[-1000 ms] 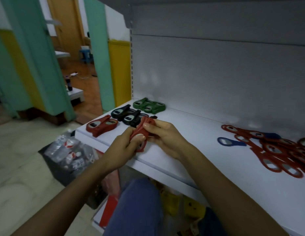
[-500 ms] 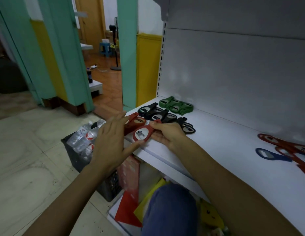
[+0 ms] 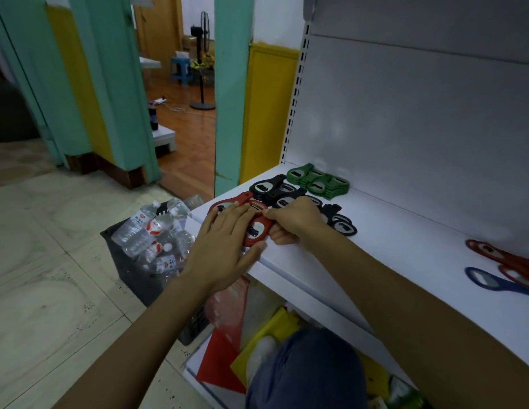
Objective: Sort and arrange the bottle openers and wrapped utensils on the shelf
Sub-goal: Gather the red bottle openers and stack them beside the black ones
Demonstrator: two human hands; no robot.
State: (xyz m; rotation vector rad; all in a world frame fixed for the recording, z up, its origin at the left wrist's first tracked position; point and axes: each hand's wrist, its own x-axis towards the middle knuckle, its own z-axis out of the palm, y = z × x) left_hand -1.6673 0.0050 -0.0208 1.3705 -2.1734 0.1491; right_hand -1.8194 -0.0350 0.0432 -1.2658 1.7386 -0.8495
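At the left front corner of the white shelf (image 3: pixel 375 255) lie red bottle openers (image 3: pixel 258 230). My left hand (image 3: pixel 224 246) lies flat over them with straight fingers. My right hand (image 3: pixel 292 222) pinches the nearest red bottle opener at its narrow end. Behind them sit black bottle openers (image 3: pixel 275 190) and, further back, a green pile of bottle openers (image 3: pixel 316 181). One more black opener (image 3: pixel 341 224) lies just right of my right hand. At the far right are several long red openers (image 3: pixel 499 258) and a blue opener (image 3: pixel 490 280). No wrapped utensils are in view.
A dark crate of plastic water bottles (image 3: pixel 151 231) stands on the tiled floor just left of the shelf. Below the shelf are red and yellow sheets (image 3: pixel 257 343). My knee in blue cloth (image 3: pixel 307 370) is at the bottom. A green door frame (image 3: pixel 230 93) rises behind the corner.
My left hand let go of the red opener, opened flat and came down over the red openers at the corner. My right hand carried its opener left to that pile.
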